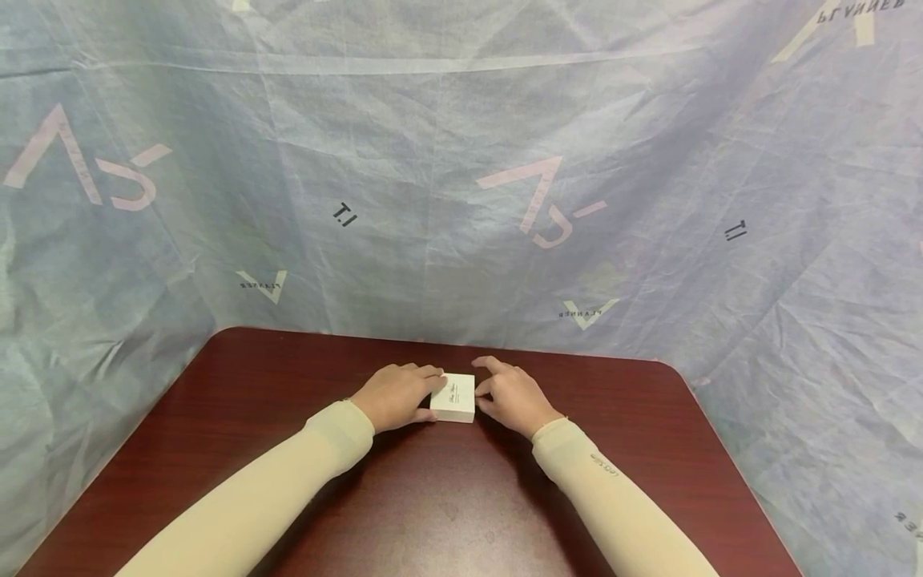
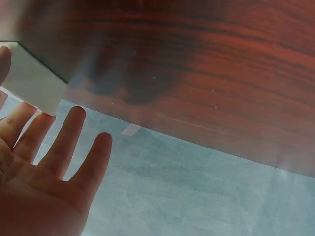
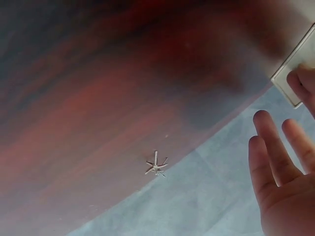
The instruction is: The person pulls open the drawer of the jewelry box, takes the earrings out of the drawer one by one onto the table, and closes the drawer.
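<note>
A small white box [image 1: 453, 394] with dark script on its top lies on the table in the head view. My left hand [image 1: 395, 397] holds it by its left side, the thumb at the near corner and fingers at the far one. The left wrist view shows fingertips of the left hand [image 2: 47, 172] against the box's edge [image 2: 37, 81], with two other fingers spread apart. Beside the box's right side is my right hand [image 1: 513, 394], its fingers loosely extended. In the right wrist view, a digit of the right hand [image 3: 290, 172] overlaps the box [image 3: 290, 81]; contact is unclear.
The dark red wooden table [image 1: 447, 497] has rounded far corners. A grey printed cloth [image 1: 433, 160] hangs behind it and along both sides. In the right wrist view, a small pale star-shaped thing [image 3: 156, 167] appears near the table's edge; its kind is unclear.
</note>
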The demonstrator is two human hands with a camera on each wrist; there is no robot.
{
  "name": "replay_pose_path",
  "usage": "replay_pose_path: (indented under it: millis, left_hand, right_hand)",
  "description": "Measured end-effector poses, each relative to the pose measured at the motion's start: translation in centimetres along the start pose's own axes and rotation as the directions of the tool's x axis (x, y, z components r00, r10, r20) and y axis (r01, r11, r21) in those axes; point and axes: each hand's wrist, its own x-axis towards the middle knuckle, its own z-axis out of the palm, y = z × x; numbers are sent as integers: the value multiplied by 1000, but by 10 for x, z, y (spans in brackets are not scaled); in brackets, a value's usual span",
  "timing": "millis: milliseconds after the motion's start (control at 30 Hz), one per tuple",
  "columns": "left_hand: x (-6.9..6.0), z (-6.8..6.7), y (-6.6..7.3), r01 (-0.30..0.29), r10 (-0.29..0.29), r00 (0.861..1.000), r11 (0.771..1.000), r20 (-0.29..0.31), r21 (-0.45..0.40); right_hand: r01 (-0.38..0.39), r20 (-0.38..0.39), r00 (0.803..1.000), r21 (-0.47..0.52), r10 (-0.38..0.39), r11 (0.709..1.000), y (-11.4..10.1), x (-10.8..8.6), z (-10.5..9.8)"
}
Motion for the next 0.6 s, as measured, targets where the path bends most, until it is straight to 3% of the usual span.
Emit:
replay_pose_path:
  millis: [333,600]
  left_hand:
    - [-3,3,-7,-4,5,1000,1000,-31,28]
    - [-13,13,-19,38,-39,999,995,1,-95]
  right_hand:
    - [3,-23,1000,-25,-4,1000,0,5,7]
    - [-4,-12,1000,-43,4,999,8,0,7]
